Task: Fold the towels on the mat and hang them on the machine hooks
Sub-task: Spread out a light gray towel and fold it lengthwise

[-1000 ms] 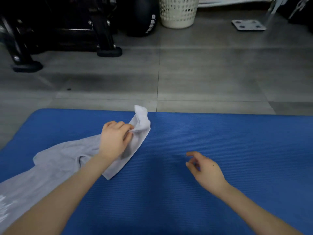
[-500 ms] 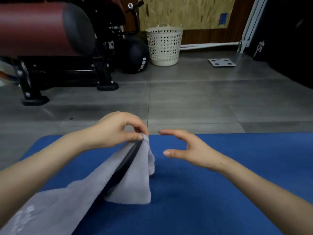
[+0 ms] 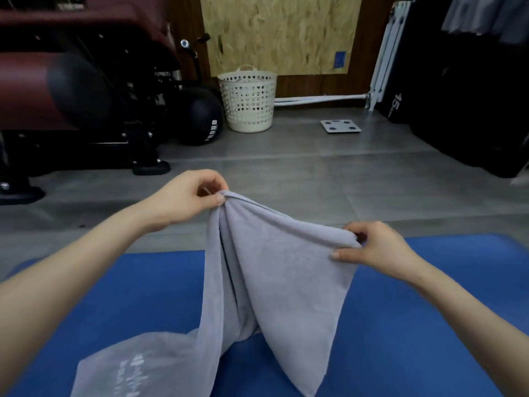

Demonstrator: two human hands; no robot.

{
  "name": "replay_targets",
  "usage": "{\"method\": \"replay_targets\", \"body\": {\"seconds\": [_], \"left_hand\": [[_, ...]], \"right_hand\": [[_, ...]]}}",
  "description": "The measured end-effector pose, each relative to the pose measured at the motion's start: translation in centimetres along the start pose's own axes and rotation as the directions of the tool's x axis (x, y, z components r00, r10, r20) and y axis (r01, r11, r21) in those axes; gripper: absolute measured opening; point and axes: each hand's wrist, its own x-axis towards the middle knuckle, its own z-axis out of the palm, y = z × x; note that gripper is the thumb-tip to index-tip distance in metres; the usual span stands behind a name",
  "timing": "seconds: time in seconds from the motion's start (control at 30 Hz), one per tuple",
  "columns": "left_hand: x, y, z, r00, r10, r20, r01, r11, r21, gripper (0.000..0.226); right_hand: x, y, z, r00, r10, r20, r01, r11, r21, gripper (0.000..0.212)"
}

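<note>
Over the blue mat (image 3: 137,285), the grey towel (image 3: 280,267) is up in the air by its top edge, so I'd call this the very start of the folding step: getting it spread out before any fold goes in. The left hand (image 3: 189,199) is pinched tight on one top corner, thumb against curled fingers, held up past the far edge of the mat. The right hand (image 3: 375,247) pinches the other end of that top edge, lower down and right about over the mat's far edge. Both forearms are bare and reach straight forward, the left wrist raised higher than the right. The cloth sags between the two grips with a deep crease running down under the left hand, and the lower end trails onto the near left part of the mat, where some pale lettering shows. My guess is the next move needs the hands pulled wider apart to get that crease out, then the top edge laid flat or brought down to meet the bottom. Hanging is a long way off; the machine (image 3: 86,96) sits beyond the mat's far left corner, and I can't pick out any hooks on it.
</note>
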Motion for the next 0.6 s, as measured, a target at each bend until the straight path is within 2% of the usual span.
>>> {"method": "replay_targets", "body": {"seconds": [0.07, 0.13, 0.23, 0.33, 0.4, 0.5, 0.6], "left_hand": [[1.2, -0.2, 0.8, 1.000, -0.007, 0.008, 0.007, 0.999, 0.038, 0.010], [2.5, -0.1, 1.5, 1.000, -0.009, 0.007, 0.008, 0.996, 0.090, 0.007], [4.1, 0.4, 2.9, 1.000, -0.002, 0.008, 0.000, 0.975, 0.221, 0.002], [5.5, 0.9, 4.9, 1.000, 0.009, 0.011, -0.013, 0.921, 0.388, 0.007], [6.9, 1.2, 6.7, 1.000, 0.009, 0.027, -0.019, 0.904, 0.426, 0.011], [9.8, 2.2, 8.9, 0.999, -0.014, 0.035, -0.002, 0.911, 0.411, 0.014], [13.3, 3.8, 9.7, 0.999, -0.003, -0.052, 0.019, 0.951, 0.309, 0.012]], "right_hand": [[-0.1, 1.7, -1.7, 1.000, 0.022, -0.007, -0.021, 0.988, 0.155, 0.022], [0.0, 3.0, -2.9, 0.999, 0.046, -0.018, -0.037, 0.930, 0.366, 0.019], [0.8, 4.7, -4.1, 0.989, 0.116, -0.087, -0.058, 0.867, 0.496, 0.006], [2.6, 6.6, -4.8, 0.969, 0.176, -0.173, -0.057, 0.841, 0.538, 0.004], [4.4, 7.9, -5.1, 0.942, 0.244, -0.232, -0.090, 0.847, 0.524, 0.004], [7.7, 9.8, -6.2, 0.891, 0.337, -0.305, -0.168, 0.868, 0.468, 0.006], [10.3, 10.7, -8.9, 0.831, 0.332, -0.446, -0.097, 0.876, 0.472, 0.015]]}}
